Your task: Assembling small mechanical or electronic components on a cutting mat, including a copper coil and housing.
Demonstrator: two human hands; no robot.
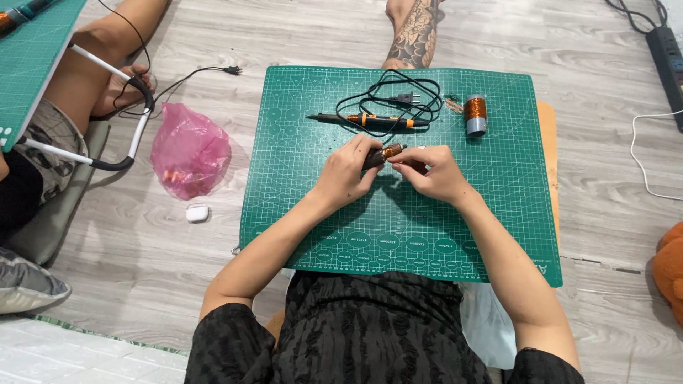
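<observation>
Mat: a green cutting mat (427,235) lies across the person's lap, over a wooden board that shows at its right edge.
Iron: a soldering iron (366,119) with black and orange grip lies at the far side of the mat, its black cord (398,89) looped just beyond it, plug on top of the loop.
Spool: a spool (475,114) of copper wire stands upright to the right of the iron, well apart from the hands.
Floor left: a pink bag (191,149) sits left of the mat, a small white case (197,212) just near of it.
Other person: bare legs and a second green mat (35,57) at far left; a tattooed leg (414,35) lies beyond the mat.
Floor right: a power strip (669,43) at far right, a white cable (640,156) near it.
Coil: a small copper-wound coil (388,151) sits between the two hands, mid-mat, just near of the iron.
Left hand: the left hand (350,171) is curled tight round the coil's dark left end.
Right hand: the right hand (434,171) is nearly closed, fingertips pinching at the coil's right end; what they pinch is too small to tell.
In the way: nothing lies between hands and coil.
</observation>
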